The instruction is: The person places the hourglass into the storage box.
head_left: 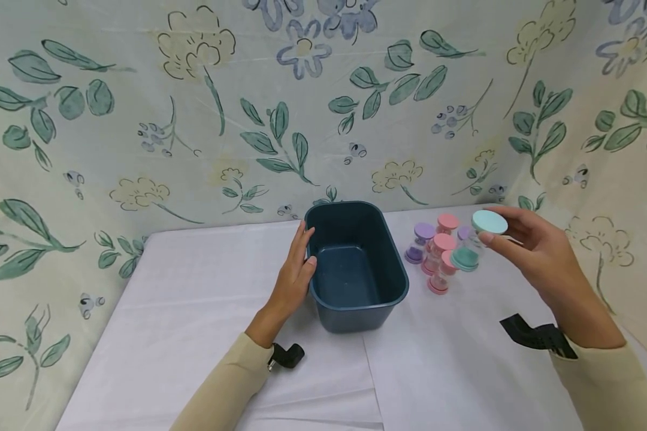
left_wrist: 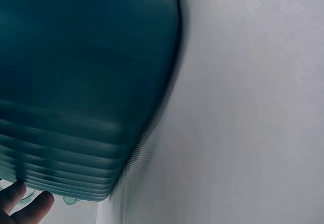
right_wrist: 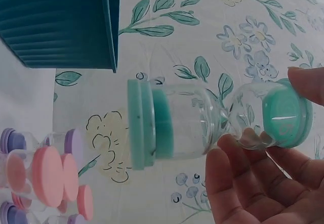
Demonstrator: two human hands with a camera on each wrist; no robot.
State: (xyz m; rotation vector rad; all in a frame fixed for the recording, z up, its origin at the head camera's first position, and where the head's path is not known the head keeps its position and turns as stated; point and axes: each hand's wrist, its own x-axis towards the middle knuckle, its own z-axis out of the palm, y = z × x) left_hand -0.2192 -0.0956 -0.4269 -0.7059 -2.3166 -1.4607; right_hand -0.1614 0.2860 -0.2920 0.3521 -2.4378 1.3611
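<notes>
A sand timer with teal end caps (head_left: 489, 222) is held up in my right hand (head_left: 544, 257). In the right wrist view its clear glass bulbs (right_wrist: 190, 118) lie sideways, with thumb and fingertips around one end. My left hand (head_left: 290, 281) rests against the left side of a dark blue plastic bin (head_left: 356, 317), straight fingers along its rim. Only fingertips (left_wrist: 36, 208) of that hand show at the bin's ribbed wall in the left wrist view. Inside, the bin's floor is bare. Below and left of the held timer stand pink sand timers (head_left: 443, 242) and purple ones (head_left: 423, 232).
A white cloth (head_left: 205, 299) covers the table. Behind it and at the sides hangs a floral curtain (head_left: 302, 120), close to the bin's far end. The timers stand in a tight cluster to the right of the bin.
</notes>
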